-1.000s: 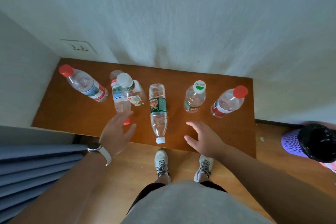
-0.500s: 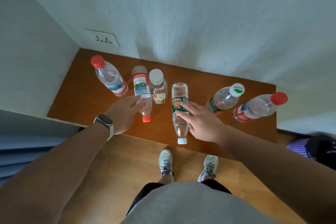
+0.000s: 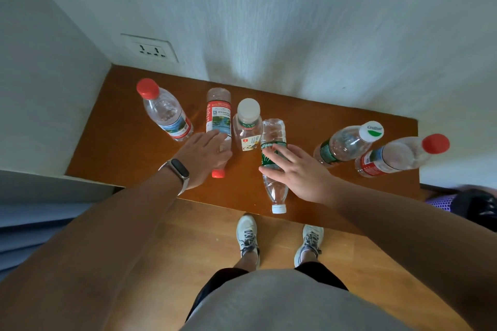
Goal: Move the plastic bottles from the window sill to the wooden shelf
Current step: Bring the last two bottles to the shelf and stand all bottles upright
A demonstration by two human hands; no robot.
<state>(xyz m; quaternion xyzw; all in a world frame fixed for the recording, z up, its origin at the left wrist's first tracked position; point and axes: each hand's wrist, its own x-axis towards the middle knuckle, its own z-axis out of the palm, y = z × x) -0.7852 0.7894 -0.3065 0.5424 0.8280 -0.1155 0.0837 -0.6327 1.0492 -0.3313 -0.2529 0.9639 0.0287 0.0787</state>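
Six clear plastic bottles are on a brown wooden surface (image 3: 121, 142) against the wall. Standing are a red-capped bottle (image 3: 164, 113) at the left and a white-capped bottle (image 3: 247, 126) in the middle. A green-and-white-capped bottle (image 3: 347, 142) and another red-capped bottle (image 3: 398, 156) stand at the right. A red-label bottle (image 3: 218, 113) lies flat with my left hand (image 3: 204, 156) laid over its lower half, fingers extended. A green-label bottle (image 3: 274, 131) lies flat under my right hand (image 3: 301, 172), fingers spread across the label, thumb at its left side. Neither bottle is lifted.
A wall socket (image 3: 149, 48) sits above the surface's left corner. A purple basket lined with a black bag (image 3: 473, 204) stands on the floor at the right. Blue fabric (image 3: 40, 223) hangs at the left. My shoes (image 3: 247, 236) are on the wooden floor just below the front edge.
Both hands moved forward from the front edge onto the two lying bottles. The view shifted, so the bottles appear further right and lower in the frame.
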